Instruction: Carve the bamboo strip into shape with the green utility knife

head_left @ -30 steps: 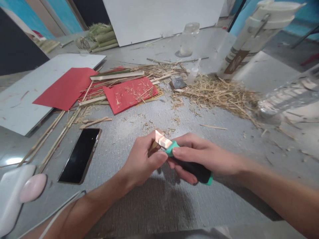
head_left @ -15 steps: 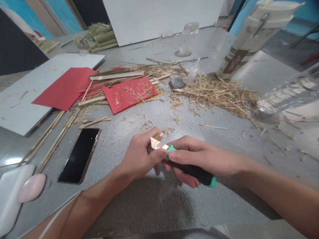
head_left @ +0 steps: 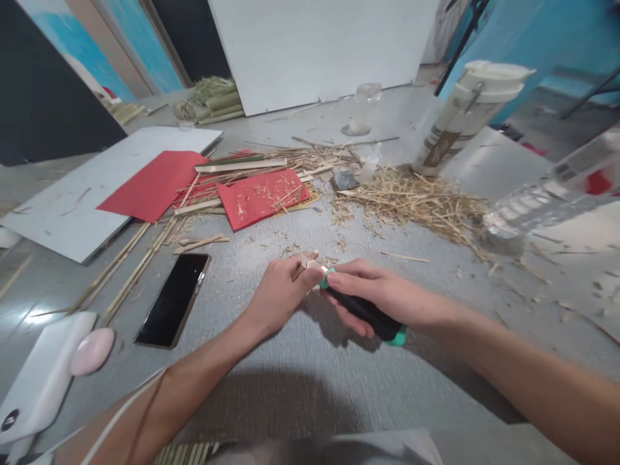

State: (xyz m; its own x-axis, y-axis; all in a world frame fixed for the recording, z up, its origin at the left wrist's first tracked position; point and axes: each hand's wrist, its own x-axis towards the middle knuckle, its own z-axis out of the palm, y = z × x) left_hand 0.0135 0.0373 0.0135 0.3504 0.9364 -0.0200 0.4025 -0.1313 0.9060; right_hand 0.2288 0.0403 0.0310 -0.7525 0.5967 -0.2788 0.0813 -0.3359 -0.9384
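Observation:
A green-and-black utility knife (head_left: pixel 365 313) is gripped in my right hand (head_left: pixel 382 290), its handle slanting down to the right. Its short bright blade lies against a small bamboo piece (head_left: pixel 297 273), which my left hand (head_left: pixel 276 294) pinches between thumb and fingers. Most of that piece is hidden by the fingers. My left thumb rests at the green head of the knife, close to my right thumb. Just beyond both hands, small shavings (head_left: pixel 290 248) are scattered on the grey table (head_left: pixel 271 387).
A phone (head_left: pixel 173 300) lies left of my hands, near a white device (head_left: pixel 46 378) and a pink rounded object (head_left: pixel 93 352). Farther back are red paper (head_left: pixel 264 197), bamboo strips (head_left: pixel 242 166) and a straw heap (head_left: pixel 421 197). A plastic bottle (head_left: pixel 527 203) and tall container (head_left: pixel 450 123) stand right.
The view has tilted upward and swung left, so the table things appear lower and farther right. Both hands keep their grips, with the blade now turned and lying closer along the bamboo piece.

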